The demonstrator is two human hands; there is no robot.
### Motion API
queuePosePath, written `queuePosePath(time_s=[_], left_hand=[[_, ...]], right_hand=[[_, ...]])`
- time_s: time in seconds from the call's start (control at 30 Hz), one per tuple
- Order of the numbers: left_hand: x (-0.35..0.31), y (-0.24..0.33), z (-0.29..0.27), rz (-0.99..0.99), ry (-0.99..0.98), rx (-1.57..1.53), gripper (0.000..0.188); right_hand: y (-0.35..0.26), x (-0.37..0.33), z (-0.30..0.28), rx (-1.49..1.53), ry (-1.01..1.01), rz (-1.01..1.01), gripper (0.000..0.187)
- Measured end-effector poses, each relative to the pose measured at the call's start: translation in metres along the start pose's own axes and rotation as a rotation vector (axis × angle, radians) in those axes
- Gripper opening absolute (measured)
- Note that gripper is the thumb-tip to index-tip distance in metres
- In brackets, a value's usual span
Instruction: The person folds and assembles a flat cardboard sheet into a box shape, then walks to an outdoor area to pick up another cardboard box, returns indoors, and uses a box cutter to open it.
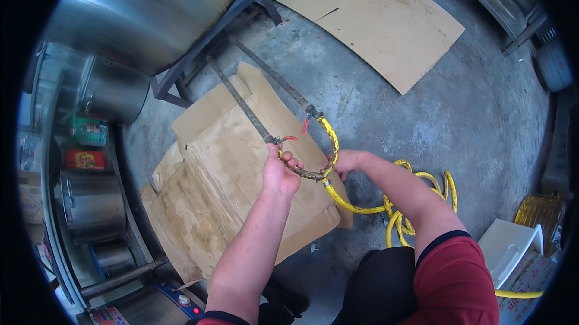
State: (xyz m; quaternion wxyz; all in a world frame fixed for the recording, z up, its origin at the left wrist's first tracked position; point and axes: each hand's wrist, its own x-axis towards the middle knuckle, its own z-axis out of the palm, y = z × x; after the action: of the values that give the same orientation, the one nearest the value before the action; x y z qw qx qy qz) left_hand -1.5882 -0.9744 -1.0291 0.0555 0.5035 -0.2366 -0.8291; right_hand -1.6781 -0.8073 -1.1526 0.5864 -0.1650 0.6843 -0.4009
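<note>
My left hand (282, 169) is closed around a dirty yellow hose (333, 135), close to where it joins a metal pipe (244, 108) with a small red-handled valve (290, 138). The hose loops across to a second pipe (271, 79), which has its own red valve handle (306, 126). At the right side of the loop, by the joint where a longer length of hose branches off, my right hand (348, 161) is curled against the hose, its fingertips partly hidden. Both pipes run up and leftward to beneath a large steel pot (145, 11) on a dark metal stand (211, 31).
Flattened cardboard (241, 186) lies below my hands, and another sheet (392, 29) lies farther off. Coiled yellow hose (449, 189) rests on the concrete floor at right. A metal shelf with pots (93, 204) stands at left. A white plastic container (509, 249) sits at lower right.
</note>
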Motion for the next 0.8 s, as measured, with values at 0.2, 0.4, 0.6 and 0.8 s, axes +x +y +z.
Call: queuePosePath(time_s=[0.2, 0.4, 0.6, 0.8], left_hand=[[-0.009, 0.004, 0.005, 0.009, 0.007, 0.006, 0.034], [-0.02, 0.008, 0.011, 0.011, 0.003, 0.003, 0.034], [-0.023, 0.009, 0.011, 0.009, -0.021, 0.017, 0.033], [-0.021, 0.006, 0.005, 0.027, -0.073, -0.004, 0.032]], right_hand=[[0.023, 0.017, -0.028, -0.082, 0.456, 0.031, 0.036], [0.031, 0.047, -0.116, -0.067, 0.727, 0.047, 0.038], [0.017, 0.021, -0.208, -0.486, 0.89, 0.184, 0.036], [0.029, 0.011, -0.212, -0.343, 0.963, 0.373, 0.042]])
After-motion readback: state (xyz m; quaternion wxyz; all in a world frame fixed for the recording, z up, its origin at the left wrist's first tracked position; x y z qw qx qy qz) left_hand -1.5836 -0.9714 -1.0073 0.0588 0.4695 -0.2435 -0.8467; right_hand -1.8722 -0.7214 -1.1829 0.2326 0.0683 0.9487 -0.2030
